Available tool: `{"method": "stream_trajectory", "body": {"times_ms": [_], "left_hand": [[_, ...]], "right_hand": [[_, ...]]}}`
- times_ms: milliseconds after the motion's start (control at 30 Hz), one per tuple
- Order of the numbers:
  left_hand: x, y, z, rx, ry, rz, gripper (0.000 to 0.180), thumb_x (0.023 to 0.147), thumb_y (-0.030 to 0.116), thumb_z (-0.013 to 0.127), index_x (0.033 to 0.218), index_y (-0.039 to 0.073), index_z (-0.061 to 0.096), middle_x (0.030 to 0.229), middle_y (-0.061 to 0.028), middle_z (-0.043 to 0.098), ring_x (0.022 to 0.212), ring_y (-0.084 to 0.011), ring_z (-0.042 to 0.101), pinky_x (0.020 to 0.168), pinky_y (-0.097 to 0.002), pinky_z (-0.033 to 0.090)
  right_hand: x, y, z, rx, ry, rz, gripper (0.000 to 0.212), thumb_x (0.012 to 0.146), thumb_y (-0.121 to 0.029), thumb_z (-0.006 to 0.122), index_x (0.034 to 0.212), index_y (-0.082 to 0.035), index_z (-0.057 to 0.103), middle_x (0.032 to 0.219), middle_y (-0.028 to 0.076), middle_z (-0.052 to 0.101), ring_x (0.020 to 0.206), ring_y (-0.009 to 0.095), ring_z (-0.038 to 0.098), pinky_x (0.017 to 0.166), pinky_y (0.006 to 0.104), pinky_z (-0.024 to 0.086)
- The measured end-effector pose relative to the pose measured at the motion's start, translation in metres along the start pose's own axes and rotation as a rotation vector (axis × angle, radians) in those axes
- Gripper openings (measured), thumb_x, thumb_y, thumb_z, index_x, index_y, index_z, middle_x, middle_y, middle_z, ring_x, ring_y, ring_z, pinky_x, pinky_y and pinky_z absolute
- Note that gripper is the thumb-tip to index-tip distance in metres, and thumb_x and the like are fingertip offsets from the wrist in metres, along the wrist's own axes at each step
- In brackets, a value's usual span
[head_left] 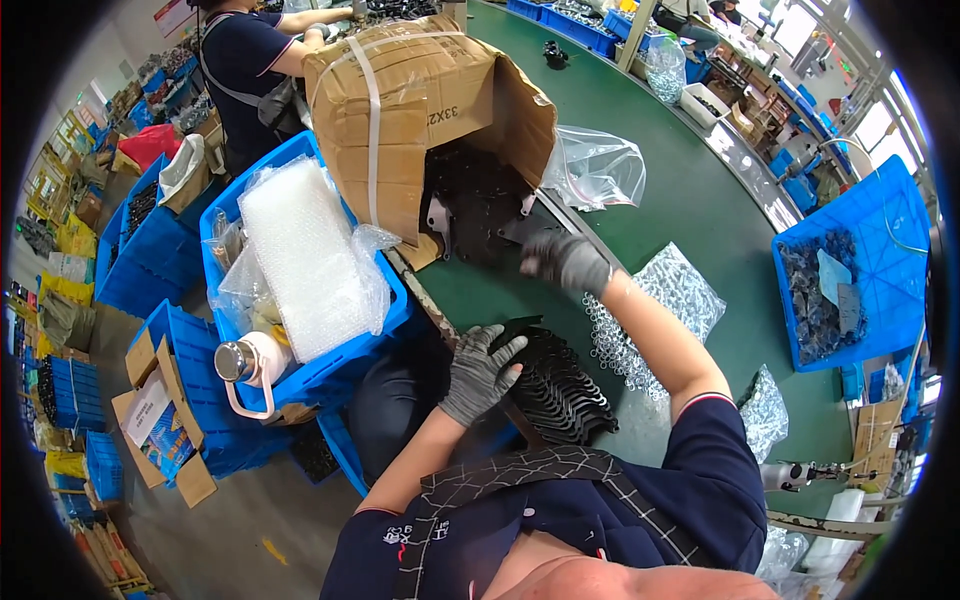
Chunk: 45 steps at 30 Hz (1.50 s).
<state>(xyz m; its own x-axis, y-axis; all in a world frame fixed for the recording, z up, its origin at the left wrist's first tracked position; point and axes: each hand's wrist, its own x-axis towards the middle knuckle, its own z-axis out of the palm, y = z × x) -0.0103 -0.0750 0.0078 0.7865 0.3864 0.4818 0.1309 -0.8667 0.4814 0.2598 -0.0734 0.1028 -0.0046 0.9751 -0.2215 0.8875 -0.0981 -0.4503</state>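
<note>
My left hand, in a grey glove, lies with fingers spread at the left end of a row of black plates. These thin parts stand packed together on the green bench near my body. My right hand, also gloved in grey, is at the mouth of a cardboard box tipped on its side. Its fingers are curled and somewhat blurred; what they hold, if anything, is lost against the dark parts behind. Inside the box, more black parts are heaped, some with light metal ends.
Metal rings and a plastic bag of small parts lie right of the plates. Left stands a blue crate with bubble wrap and a white bottle. A blue bin is far right. Another person works beyond the box.
</note>
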Motion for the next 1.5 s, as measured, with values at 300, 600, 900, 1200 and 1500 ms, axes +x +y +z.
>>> {"method": "stream_trajectory", "body": {"times_ms": [300, 600, 900, 1200, 1500], "left_hand": [[-0.004, -0.001, 0.013, -0.077, 0.045, -0.1, 0.053, 0.082, 0.037, 0.066, 0.125, 0.007, 0.061, 0.13, -0.0202, 0.051, 0.12, -0.0411, 0.048, 0.105, -0.0505, 0.035], [0.002, -0.002, 0.009, 0.068, 0.162, -0.034, 0.054, 0.083, 0.038, 0.066, 0.127, 0.007, 0.06, 0.131, -0.0199, 0.05, 0.123, -0.0409, 0.046, 0.108, -0.0512, 0.032], [0.0, -0.003, 0.007, -0.067, -0.003, -0.044, 0.058, 0.081, 0.036, 0.067, 0.131, 0.008, 0.056, 0.13, -0.0198, 0.051, 0.121, -0.0395, 0.048, 0.106, -0.0496, 0.035], [0.006, 0.004, 0.001, 0.027, 0.107, -0.09, 0.06, 0.077, 0.04, 0.07, 0.129, 0.011, 0.059, 0.138, -0.0212, 0.045, 0.13, -0.0388, 0.041, 0.111, -0.0526, 0.026], [0.004, -0.016, -0.001, 0.025, 0.011, 0.008, 0.064, 0.075, 0.043, 0.071, 0.129, 0.012, 0.059, 0.137, -0.0174, 0.048, 0.13, -0.0361, 0.042, 0.112, -0.0532, 0.023]], "right_hand": [[0.046, 0.066, 0.015, -0.734, 0.438, -0.065, 0.037, 0.083, -0.017, 0.056, 0.118, -0.005, 0.057, 0.114, 0.018, 0.061, 0.107, 0.033, 0.059, 0.087, 0.0424, 0.049], [-0.047, -0.019, 0.009, -0.281, 0.155, -0.296, 0.026, 0.086, -0.019, 0.057, 0.109, -0.01, 0.064, 0.094, 0.011, 0.067, 0.081, 0.032, 0.066, 0.07, 0.0389, 0.051], [0.016, -0.025, 0.048, -0.444, 0.091, -0.078, 0.032, 0.082, -0.036, 0.067, 0.099, -0.009, 0.066, 0.087, 0.014, 0.067, 0.084, 0.033, 0.067, 0.073, 0.0415, 0.051], [0.004, 0.003, 0.028, 0.1, 0.077, -0.098, 0.027, 0.079, -0.02, 0.067, 0.105, -0.011, 0.066, 0.086, 0.013, 0.07, 0.081, 0.035, 0.066, 0.072, 0.0411, 0.052], [-0.048, 0.011, 0.011, 0.15, -0.017, -0.573, 0.039, 0.078, -0.008, 0.065, 0.117, -0.012, 0.064, 0.102, 0.013, 0.068, 0.091, 0.031, 0.065, 0.083, 0.0393, 0.051]]}}
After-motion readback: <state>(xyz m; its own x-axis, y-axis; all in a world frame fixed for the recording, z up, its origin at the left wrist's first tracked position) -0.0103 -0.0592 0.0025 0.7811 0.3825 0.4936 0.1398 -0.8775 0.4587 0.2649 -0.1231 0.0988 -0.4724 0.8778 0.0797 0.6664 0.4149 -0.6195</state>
